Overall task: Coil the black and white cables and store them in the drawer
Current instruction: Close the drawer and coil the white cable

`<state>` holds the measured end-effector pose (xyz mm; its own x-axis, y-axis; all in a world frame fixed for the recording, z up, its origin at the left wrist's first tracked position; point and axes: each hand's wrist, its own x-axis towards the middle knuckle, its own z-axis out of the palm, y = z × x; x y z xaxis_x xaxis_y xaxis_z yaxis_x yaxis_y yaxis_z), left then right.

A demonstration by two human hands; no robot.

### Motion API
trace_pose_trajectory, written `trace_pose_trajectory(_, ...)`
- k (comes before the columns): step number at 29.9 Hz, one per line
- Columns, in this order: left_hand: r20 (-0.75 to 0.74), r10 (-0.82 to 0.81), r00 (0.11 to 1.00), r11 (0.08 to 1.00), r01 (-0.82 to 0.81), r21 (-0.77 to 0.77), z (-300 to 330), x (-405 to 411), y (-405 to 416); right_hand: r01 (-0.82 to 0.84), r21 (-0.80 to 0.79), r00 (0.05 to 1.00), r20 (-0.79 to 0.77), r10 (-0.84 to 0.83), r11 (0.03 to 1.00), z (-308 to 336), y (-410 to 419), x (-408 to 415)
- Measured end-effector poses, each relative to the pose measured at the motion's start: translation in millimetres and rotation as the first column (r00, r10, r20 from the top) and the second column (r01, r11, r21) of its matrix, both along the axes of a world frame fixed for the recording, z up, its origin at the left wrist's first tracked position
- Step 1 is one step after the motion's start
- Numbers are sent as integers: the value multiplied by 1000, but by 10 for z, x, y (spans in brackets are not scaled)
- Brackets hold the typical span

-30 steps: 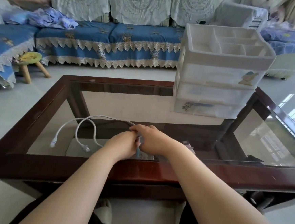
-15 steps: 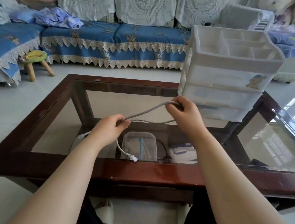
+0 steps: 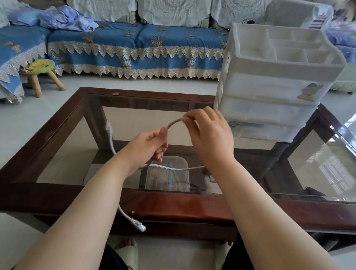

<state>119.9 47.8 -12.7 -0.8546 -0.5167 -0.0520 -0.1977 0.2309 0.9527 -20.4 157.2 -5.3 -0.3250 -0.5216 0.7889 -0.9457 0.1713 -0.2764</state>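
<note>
Both my hands hold the white cable in the air above the glass table. My left hand grips it low, fingers curled round it. My right hand pinches the raised arc of cable just right of that. One plug end hangs down by the table's near edge; the other end sticks up at the left. A further stretch of cable runs under my right wrist. The white plastic drawer unit stands at the table's back right, its drawers closed. No black cable is visible.
A clear lidded box lies on the shelf under the glass. A blue sofa with a lace cover runs along the back. A small green-topped stool stands on the floor at the left. My feet in sandals show under the table.
My hands lifted the white cable off the glass and drew closer together, forming a loop. The plug end that hung over the glass now dangles by the near edge.
</note>
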Motion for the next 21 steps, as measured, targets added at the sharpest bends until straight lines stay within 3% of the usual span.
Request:
trace_pose_trajectory(3,232,-101,967,974,144,-175,28,19,-10,125,-73,982,151,-113,989,87,121,-103)
trace_pose_trajectory(5,340,-63,938,946,165,-279,9,42,-38,170,-50,948,281,-150,984,120,190,-200)
trace_pose_trajectory(8,430,61,901,887,149,-437,-67,94,-65,216,-6,876,443,-191,976,151,266,-346)
trace_pose_trajectory(10,385,109,916,885,86,-457,-64,111,-57,247,79,830,497,-253,966,148,310,-434)
trace_pose_trajectory(12,198,99,975,958,-40,-284,-1,125,-55,265,222,800,493,-343,938,135,346,-502)
trace_pose_trajectory(14,-97,78,992,988,-63,144,80,159,-89,253,377,794,445,-414,891,122,355,-538)
trace_pose_trajectory(15,-229,77,970,932,11,362,102,181,-120,235,433,799,424,-426,870,112,347,-542)
trace_pose_trajectory(17,-349,104,931,785,138,604,107,205,-156,210,479,797,420,-433,852,94,323,-539)
trace_pose_trajectory(21,-369,249,895,642,133,755,111,180,-169,248,516,733,454,-507,820,34,341,-601)
